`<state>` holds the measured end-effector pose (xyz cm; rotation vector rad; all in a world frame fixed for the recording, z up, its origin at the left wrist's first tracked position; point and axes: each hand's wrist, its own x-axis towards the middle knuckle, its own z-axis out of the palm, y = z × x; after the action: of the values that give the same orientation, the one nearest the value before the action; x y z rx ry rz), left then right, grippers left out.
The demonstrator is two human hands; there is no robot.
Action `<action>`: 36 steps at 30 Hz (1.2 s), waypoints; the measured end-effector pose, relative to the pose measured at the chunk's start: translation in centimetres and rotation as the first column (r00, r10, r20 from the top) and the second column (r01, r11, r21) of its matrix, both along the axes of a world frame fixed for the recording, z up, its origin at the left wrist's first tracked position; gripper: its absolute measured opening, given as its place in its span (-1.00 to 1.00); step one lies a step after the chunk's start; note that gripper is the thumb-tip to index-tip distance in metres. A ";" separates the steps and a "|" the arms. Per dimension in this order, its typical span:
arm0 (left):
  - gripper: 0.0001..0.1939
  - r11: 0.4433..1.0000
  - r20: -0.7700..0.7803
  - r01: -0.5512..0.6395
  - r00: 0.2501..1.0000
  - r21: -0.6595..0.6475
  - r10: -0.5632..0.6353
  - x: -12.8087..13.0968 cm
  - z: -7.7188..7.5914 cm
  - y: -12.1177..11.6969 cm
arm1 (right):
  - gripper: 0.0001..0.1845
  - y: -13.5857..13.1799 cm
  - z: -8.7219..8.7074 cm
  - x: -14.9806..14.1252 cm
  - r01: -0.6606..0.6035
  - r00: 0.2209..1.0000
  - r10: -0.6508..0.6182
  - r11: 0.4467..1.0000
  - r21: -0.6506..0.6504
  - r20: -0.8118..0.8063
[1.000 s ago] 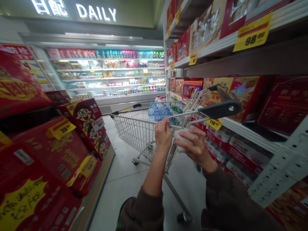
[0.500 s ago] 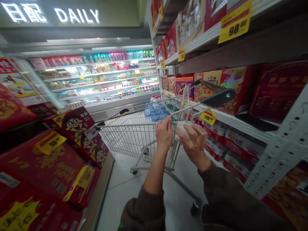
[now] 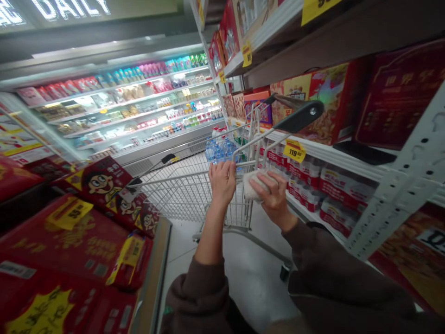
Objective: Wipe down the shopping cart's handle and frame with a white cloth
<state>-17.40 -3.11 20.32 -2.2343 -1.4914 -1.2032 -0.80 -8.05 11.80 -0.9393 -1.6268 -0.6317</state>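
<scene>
My left hand [image 3: 222, 183] is curled around the upper rail of a wire shopping cart [image 3: 181, 195]. My right hand [image 3: 273, 199] presses a crumpled white tissue or cloth [image 3: 252, 185] against the cart's frame, a short way to the right of my left hand. The exact material of the white wad cannot be made out. A black cart handle [image 3: 299, 116] rises above both hands. Brown sleeves cover both forearms. Blue-capped water bottles [image 3: 217, 150] show through the wire at the cart's far end.
Red gift boxes [image 3: 62, 241] are stacked along the left of the aisle. Right of the cart, white shelves [image 3: 333, 162] hold boxed goods and price tags. A lit refrigerated display case [image 3: 121, 111] stands ahead, and a pale tiled floor [image 3: 250, 283] runs beneath the cart.
The whole view has swung left and tilted further. Both hands stay at the cart's frame, and the white wad remains in my right hand.
</scene>
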 end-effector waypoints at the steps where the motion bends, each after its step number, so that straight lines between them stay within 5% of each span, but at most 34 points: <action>1: -0.57 1.000 0.000 -0.009 1.000 0.011 0.009 0.0 -0.1 0.1 | -0.45 -0.1 -1.9 -0.3 -0.034 0.999 0.034 0.999 -0.035 0.009; 4: -0.55 0.999 0.007 -0.024 1.000 0.027 0.024 0.0 -0.2 0.4 | -0.47 -0.5 -4.5 -0.5 -0.154 0.988 0.156 0.981 -0.122 0.007; 7: -0.55 0.999 0.005 -0.026 1.000 0.035 0.025 0.0 -0.4 0.5 | -0.46 -0.4 -2.0 0.2 -0.169 0.974 0.160 0.985 -0.045 -0.162; 11: -0.59 0.997 0.017 0.018 1.000 0.071 -0.019 0.2 -1.4 0.4 | -0.48 1.2 1.4 0.6 -0.027 0.962 0.030 1.000 0.012 -0.273; 15: -0.53 0.992 0.034 0.078 0.996 0.097 -0.082 0.4 -3.0 0.2 | -0.54 1.9 -2.9 -0.1 -0.109 0.979 0.103 0.994 -0.021 -0.176; 19: -0.47 0.990 0.072 0.118 0.990 0.081 -0.124 0.5 -4.0 0.3 | -0.56 1.4 -7.7 0.2 -0.255 0.962 0.227 0.945 -0.203 -0.154; 26: -0.39 0.991 0.143 0.114 0.982 0.067 -0.123 1.4 -6.6 -0.2 | -0.48 3.3 -3.5 1.6 -0.294 0.876 0.247 0.954 -0.052 -0.415; 33: -0.45 0.996 0.222 -0.056 0.974 0.065 0.040 1.4 -10.1 -0.3 | -0.59 3.0 -8.9 0.0 -0.387 0.894 0.288 0.882 -0.269 -0.343; 36: -0.48 0.998 0.197 -0.055 0.979 0.034 0.047 1.3 -10.1 -0.4 | -0.57 3.3 -7.5 0.6 -0.359 0.890 0.263 0.908 -0.216 -0.374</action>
<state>-16.14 -3.51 10.21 -2.0901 -1.5688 -1.4599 -0.18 -4.73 4.29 -0.8992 -1.5306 -0.0079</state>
